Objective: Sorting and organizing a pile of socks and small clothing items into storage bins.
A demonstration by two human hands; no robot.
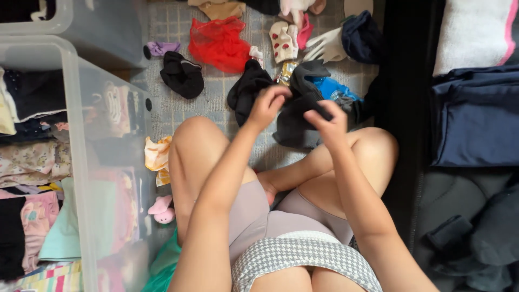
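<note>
Gripping a dark sock (294,121) that is hanging lengthwise between them, the left hand (266,105) and right hand (331,123) are both pinching its upper edge.

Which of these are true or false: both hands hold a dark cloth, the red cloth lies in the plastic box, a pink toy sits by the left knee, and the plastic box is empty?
1. Both hands hold a dark cloth. True: the left hand and the right hand grip the dark cloth between them.
2. The red cloth lies in the plastic box. False: the red cloth lies on the grey rug.
3. A pink toy sits by the left knee. True: the pink toy lies on the floor beside that leg.
4. The plastic box is empty. False: the clear plastic box holds folded clothes.
</note>
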